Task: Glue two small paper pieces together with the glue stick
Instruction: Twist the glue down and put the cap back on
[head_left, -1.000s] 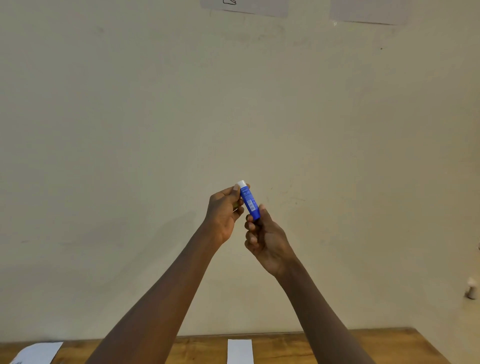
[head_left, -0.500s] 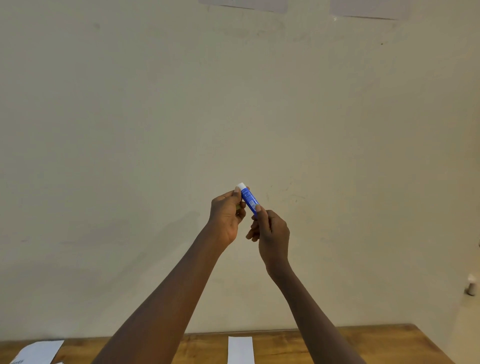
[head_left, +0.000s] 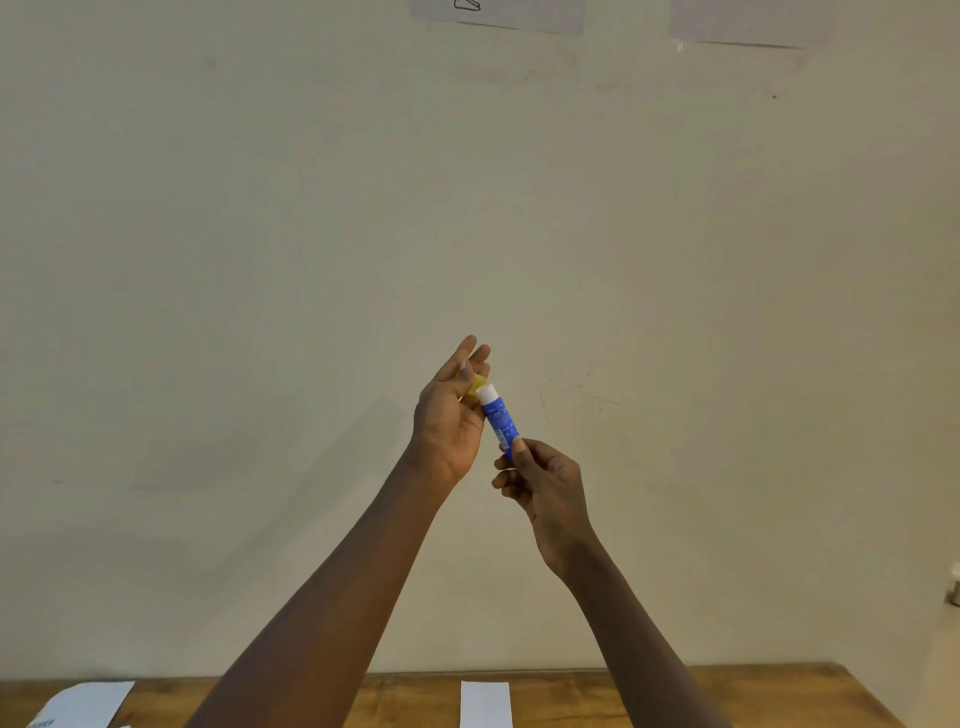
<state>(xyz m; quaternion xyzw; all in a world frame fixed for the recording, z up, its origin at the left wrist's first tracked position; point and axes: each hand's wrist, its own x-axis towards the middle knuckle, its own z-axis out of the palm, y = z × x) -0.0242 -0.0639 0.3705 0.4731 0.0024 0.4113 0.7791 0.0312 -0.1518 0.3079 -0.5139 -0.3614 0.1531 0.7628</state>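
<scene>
The right hand (head_left: 545, 483) pinches the base of a blue cylindrical glue stick (head_left: 500, 421), held in the air with its white tip uppermost. Just beside it the left hand (head_left: 452, 410), fingers straight, pins under its thumb what seems a small yellow cap (head_left: 474, 387). A white paper strip (head_left: 485, 704) lies flat on the wooden table (head_left: 675, 696).

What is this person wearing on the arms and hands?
Nothing visible: the left forearm and right forearm are bare to the frame's edge, no sleeves. The left hand and right hand carry no gloves, rings, watch or bands that the head view shows.
</scene>
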